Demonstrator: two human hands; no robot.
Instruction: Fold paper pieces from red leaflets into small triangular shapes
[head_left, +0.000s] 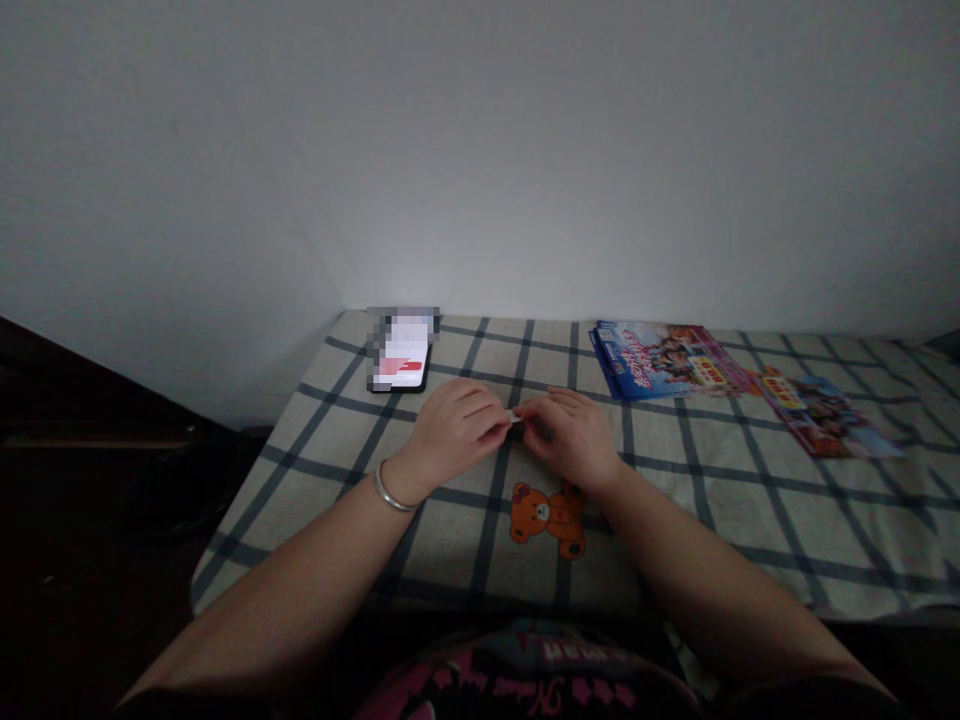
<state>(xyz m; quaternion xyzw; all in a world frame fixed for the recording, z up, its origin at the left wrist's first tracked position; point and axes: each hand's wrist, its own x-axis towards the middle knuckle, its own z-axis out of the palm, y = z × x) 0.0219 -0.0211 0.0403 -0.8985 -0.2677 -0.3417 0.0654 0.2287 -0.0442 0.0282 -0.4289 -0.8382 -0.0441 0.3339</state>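
Note:
My left hand [457, 425] and my right hand [571, 435] meet over the middle of a checked tablecloth [750, 500]. Both pinch a tiny pale object [514, 416] between their fingertips; it is too small to name. A silver bangle [391, 491] circles my left wrist. Just in front of my hands, an orange teddy bear print [551, 517] shows on the cloth.
A phone [403, 360] with a lit screen lies at the table's far left. A blue box [664, 358] and a colourful flat pack [825, 415] lie at the far right. A white wall rises behind the table; dark floor lies to the left.

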